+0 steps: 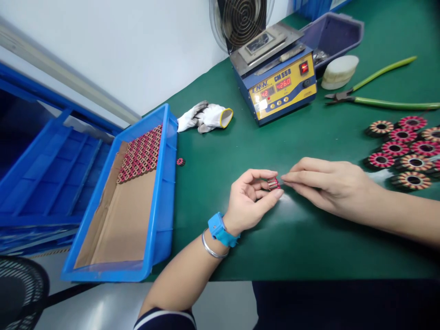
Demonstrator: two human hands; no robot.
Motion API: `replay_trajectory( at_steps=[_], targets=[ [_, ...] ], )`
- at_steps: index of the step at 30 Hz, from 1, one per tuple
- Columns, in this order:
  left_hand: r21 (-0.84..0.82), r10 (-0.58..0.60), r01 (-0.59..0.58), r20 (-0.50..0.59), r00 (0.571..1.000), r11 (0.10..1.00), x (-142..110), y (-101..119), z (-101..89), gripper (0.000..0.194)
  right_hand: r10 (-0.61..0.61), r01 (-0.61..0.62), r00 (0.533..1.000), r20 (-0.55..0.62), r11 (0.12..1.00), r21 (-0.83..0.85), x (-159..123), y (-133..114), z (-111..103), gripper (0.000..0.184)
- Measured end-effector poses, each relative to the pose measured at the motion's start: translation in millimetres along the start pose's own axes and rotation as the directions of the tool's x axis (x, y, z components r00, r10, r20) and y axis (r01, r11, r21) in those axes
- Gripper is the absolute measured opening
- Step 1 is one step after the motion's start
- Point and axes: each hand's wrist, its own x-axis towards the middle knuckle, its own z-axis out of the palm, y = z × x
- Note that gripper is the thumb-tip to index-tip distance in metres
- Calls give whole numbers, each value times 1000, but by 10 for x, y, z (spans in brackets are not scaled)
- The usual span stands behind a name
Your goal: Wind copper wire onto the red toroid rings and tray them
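Between the thumb and fingertips of my left hand (252, 195) is a small motor stator (273, 184) with red windings, held above the green tabletop. My right hand (319, 181) is closed in a pinch, its fingertips right beside that stator. Whatever sits in the pinch is too small to make out. A blue wristband and a silver bangle are on my left wrist. Behind my right hand stand several larger stators (415, 162), some wound in red and some in copper colour.
At left, a blue bin (163, 183) lined with cardboard holds rows of stators (141, 153). One loose stator (180, 162) lies beside it. Farther back are gloves (206, 117), a solder pot (275, 73), a white pad (339, 72), green-handled cutters (343, 96) and a dark tray (330, 34).
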Motion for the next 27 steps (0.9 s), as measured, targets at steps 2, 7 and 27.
replay_trajectory(
  at_steps=[2,7,27],
  targets=[
    [33,15,-14,-17,1000,999,-5,-1,13,39,19,-19,1000,9,1000,20,-12,-6,11,11],
    [173,26,-26,3,1000,985,-39,23,42,38,9,-9,997,73,1000,3,-47,-46,-7,14],
    [201,-235,205,142,961,958,-21,168,35,13,-93,112,979,184,989,-98,-51,-127,-89,22]
  ],
)
